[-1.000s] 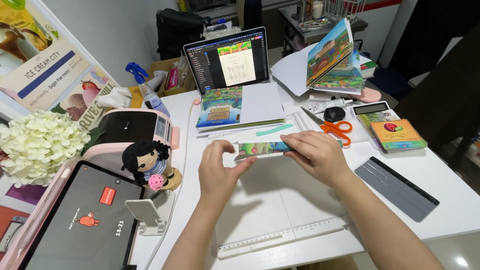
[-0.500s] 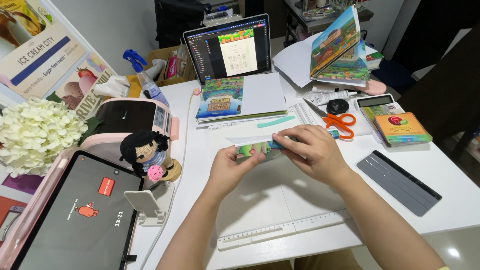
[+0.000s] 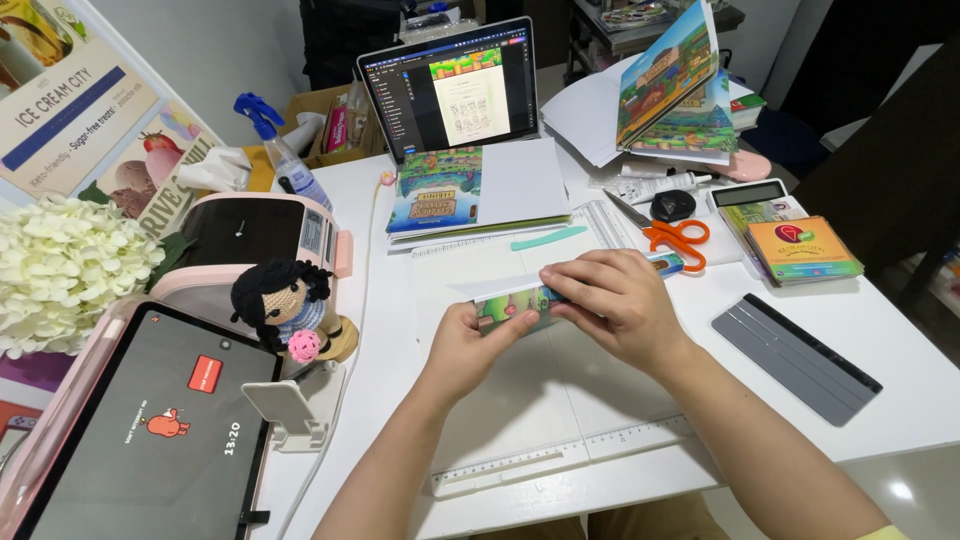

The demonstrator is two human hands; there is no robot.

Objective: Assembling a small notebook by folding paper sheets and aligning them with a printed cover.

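Note:
Both hands meet over a white cutting mat (image 3: 520, 400) at the middle of the table. My left hand (image 3: 478, 340) pinches the left end of a long colourful printed paper strip (image 3: 505, 305), thumb on top. My right hand (image 3: 615, 300) covers the strip's right part, fingers curled over it. A white flap of the paper (image 3: 490, 286) sticks up along the strip's top edge, and the strip's right tip (image 3: 668, 263) shows past my right hand.
Orange scissors (image 3: 672, 236), a teal stick (image 3: 548, 238) and a printed booklet (image 3: 432, 198) lie behind the hands. An open laptop (image 3: 455, 90) stands further back. A clear ruler (image 3: 560, 455) lies near the front edge, a grey bar (image 3: 795, 345) at right, a tablet (image 3: 150, 430) and doll (image 3: 285, 300) at left.
The hands have drawn slightly nearer to me with the strip. A white flap of the paper now stands up along its top edge, and my right hand covers more of it.

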